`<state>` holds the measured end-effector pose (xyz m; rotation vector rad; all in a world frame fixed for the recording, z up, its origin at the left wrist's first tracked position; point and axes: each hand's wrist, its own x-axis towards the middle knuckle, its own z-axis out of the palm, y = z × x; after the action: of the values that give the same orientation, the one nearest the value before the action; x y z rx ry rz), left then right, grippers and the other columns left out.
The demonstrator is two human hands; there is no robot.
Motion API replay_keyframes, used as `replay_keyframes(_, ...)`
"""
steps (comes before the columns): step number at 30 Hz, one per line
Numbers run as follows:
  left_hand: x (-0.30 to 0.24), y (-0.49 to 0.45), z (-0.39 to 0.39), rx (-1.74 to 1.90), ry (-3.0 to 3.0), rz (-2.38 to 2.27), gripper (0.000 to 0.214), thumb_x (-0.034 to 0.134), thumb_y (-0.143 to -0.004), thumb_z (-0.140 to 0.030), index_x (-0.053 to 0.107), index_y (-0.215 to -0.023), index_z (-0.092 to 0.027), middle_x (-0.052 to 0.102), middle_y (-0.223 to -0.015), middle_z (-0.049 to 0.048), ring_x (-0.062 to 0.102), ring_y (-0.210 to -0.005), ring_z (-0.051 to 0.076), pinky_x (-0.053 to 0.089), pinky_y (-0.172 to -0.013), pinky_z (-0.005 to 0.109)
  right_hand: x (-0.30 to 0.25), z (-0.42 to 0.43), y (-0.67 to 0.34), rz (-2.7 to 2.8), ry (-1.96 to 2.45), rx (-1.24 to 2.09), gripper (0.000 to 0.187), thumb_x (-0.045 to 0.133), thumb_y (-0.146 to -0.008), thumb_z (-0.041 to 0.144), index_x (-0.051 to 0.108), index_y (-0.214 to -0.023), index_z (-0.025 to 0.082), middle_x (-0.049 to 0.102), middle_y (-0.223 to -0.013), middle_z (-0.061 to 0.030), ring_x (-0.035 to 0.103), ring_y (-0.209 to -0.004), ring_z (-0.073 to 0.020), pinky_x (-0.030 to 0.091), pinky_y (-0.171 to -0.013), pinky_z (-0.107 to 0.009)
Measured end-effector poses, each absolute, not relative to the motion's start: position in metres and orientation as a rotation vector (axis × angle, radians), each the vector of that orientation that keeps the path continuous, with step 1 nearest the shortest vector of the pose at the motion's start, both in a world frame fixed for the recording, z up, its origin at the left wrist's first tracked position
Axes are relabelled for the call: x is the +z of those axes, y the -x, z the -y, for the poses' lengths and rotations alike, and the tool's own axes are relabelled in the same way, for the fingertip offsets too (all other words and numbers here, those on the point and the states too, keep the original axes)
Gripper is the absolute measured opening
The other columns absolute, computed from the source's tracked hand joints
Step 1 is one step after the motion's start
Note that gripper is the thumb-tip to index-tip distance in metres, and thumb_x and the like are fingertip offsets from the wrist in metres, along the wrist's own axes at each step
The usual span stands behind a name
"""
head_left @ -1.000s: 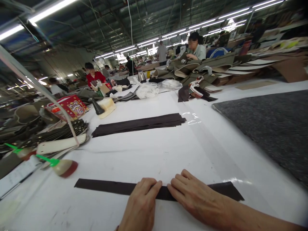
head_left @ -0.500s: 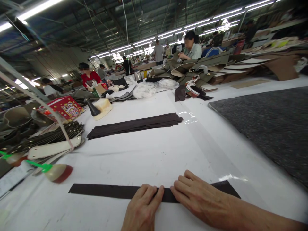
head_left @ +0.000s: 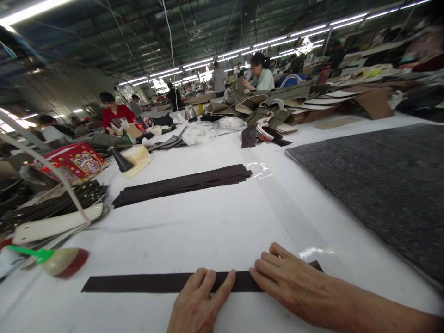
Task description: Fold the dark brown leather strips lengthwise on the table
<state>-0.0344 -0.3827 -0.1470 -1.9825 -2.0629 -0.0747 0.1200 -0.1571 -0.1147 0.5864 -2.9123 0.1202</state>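
Observation:
A long, narrow dark-brown strip [head_left: 138, 283] lies across the white tabletop in front of me. My left hand [head_left: 199, 300] rests on its middle, fingers stretched out and the index finger apart from the others. Just to the right, my right hand [head_left: 289, 280] has bent, closed fingers pressed on the strip, gripping it by its edge. The strip's right end shows only as a small dark corner past that hand; the rest is hidden beneath it. Farther back lies a stack of similar dark strips [head_left: 182, 185].
A squeeze bottle [head_left: 65, 262] with a green nozzle lies at left, near stacked straps [head_left: 58, 224]. A black-handled tool [head_left: 121, 159] sits on a pale block behind. A grey felt mat [head_left: 374, 175] covers the right side. Co-workers [head_left: 260, 76] are beyond.
The view has shifted, so the table things appear farther left. My left fingers have spread apart. The strip's right end, wide and visible before, is now mostly covered by my right hand.

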Motion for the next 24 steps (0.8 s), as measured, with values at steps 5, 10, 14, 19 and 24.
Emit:
replay_keyframes(5, -0.142, 0.033, 0.379, -0.038, 1.968, 2.026, 0.063, 0.051, -0.083, -0.016, 0.037, -0.144, -0.022, 0.056, -0.098, 0.0082, 0.052, -0.085, 0.022, 0.052, -0.077, 0.032, -0.112, 0.154, -0.126, 2.918, -0.570, 0.127, 0.026, 0.034, -0.093, 0.001, 0.056, -0.106, 0.010, 0.051, -0.084, -0.0056, 0.044, -0.073, -0.0197, 0.033, -0.078, -0.037)
replay_keyframes(10, -0.140, 0.028, 0.375, -0.177, 1.861, 2.065, 0.051, 0.039, -0.086, -0.006, 0.049, -0.134, -0.019, 0.058, -0.096, 0.0084, 0.054, -0.085, 0.020, 0.051, -0.074, 0.031, -0.111, 0.154, -0.127, 2.926, -0.504, 0.168, 0.022, 0.037, -0.094, 0.003, 0.056, -0.102, 0.012, 0.051, -0.084, -0.0046, 0.043, -0.072, -0.0188, 0.032, -0.078, -0.036)
replay_keyframes(14, -0.147, 0.013, 0.364, -0.346, 1.863, 1.853, 0.039, 0.040, -0.090, -0.005, 0.058, -0.122, -0.017, 0.059, -0.108, 0.0099, 0.056, -0.097, 0.021, 0.050, -0.078, 0.030, -0.115, 0.154, -0.125, 2.956, -0.415, 0.302, 0.022, 0.041, -0.089, 0.001, 0.056, -0.098, 0.015, 0.053, -0.085, -0.0043, 0.045, -0.076, -0.0194, 0.032, -0.077, -0.035)
replay_keyframes(19, -0.157, 0.000, 0.354, -0.359, 1.938, 1.813, 0.032, 0.045, -0.093, -0.012, 0.059, -0.121, -0.015, 0.062, -0.098, 0.0079, 0.059, -0.085, 0.019, 0.050, -0.071, 0.029, -0.105, 0.150, -0.127, 3.027, -0.143, 0.669, 0.028, 0.040, -0.086, -0.001, 0.057, -0.099, 0.018, 0.056, -0.093, -0.0043, 0.051, -0.084, -0.0198, 0.032, -0.082, -0.037)
replay_keyframes(24, -0.152, -0.003, 0.354, -0.397, 1.908, 1.828, 0.030, 0.044, -0.094, -0.013, 0.060, -0.119, -0.016, 0.063, -0.093, 0.0059, 0.059, -0.082, 0.019, 0.051, -0.071, 0.028, -0.088, 0.148, -0.123, 3.045, -0.142, 0.787, 0.017, 0.049, -0.091, 0.011, 0.057, -0.102, 0.020, 0.057, -0.096, -0.0030, 0.053, -0.088, -0.0197, 0.032, -0.084, -0.037)
